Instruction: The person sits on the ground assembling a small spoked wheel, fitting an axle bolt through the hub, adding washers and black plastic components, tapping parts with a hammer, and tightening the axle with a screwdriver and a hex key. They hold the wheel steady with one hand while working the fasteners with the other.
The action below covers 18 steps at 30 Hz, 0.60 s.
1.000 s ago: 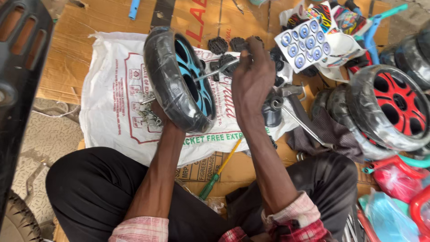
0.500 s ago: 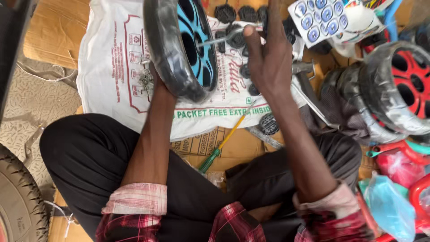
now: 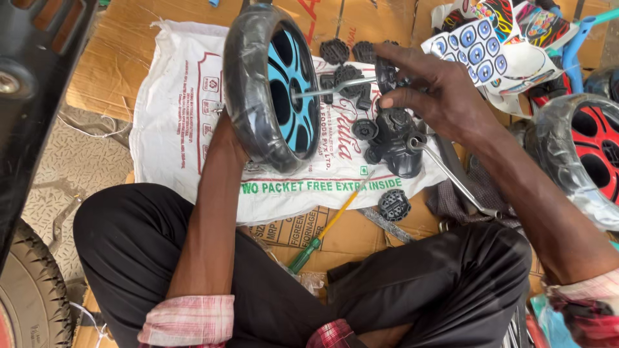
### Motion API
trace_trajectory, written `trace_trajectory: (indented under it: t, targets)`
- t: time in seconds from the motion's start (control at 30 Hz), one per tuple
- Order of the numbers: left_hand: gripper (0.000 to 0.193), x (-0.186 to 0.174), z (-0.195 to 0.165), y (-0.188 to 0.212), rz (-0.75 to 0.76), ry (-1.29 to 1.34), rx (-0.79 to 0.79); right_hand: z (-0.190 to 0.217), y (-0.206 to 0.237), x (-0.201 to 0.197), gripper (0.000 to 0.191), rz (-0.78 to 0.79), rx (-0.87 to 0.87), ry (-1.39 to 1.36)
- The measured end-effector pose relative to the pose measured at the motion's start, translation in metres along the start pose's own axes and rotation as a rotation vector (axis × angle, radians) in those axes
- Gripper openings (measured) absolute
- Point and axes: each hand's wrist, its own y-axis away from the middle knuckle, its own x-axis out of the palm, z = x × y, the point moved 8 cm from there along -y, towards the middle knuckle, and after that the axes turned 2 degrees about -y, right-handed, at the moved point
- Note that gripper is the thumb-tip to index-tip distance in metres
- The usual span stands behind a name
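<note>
blue-spoked wheel is held upright by left hand; right hand fingers are pinched on black cap at metal axle tip.

Beneath me, flattened brown cardboard covers the floor, with a white printed sack spread over it. To my left, grey patterned flooring shows past the cardboard's edge, beside a dark rubber tyre. Soft, even daylight falls across everything.
</note>
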Motion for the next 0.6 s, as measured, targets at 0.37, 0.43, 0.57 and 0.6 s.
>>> trace_trajectory:
  t: [0.37,0.43,0.57,0.6]
  targets:
    - [0.052,0.016,-0.071,0.013,-0.121,-0.298,0.509,0.011,-0.02,-0.032,0.066,0.088,-0.136,0.158]
    - [0.059,0.043,-0.086,0.02,-0.043,-0.601,0.555,0.013,-0.021,-0.034,0.068,0.077,-0.21,0.253]
    - [0.08,0.072,-0.084,0.031,-0.035,-0.957,0.555,0.011,-0.021,-0.027,0.064,0.044,-0.29,0.375]
    - [0.079,0.073,-0.084,0.031,-0.068,-0.984,0.547,0.012,-0.022,-0.027,0.064,0.012,-0.317,0.392]
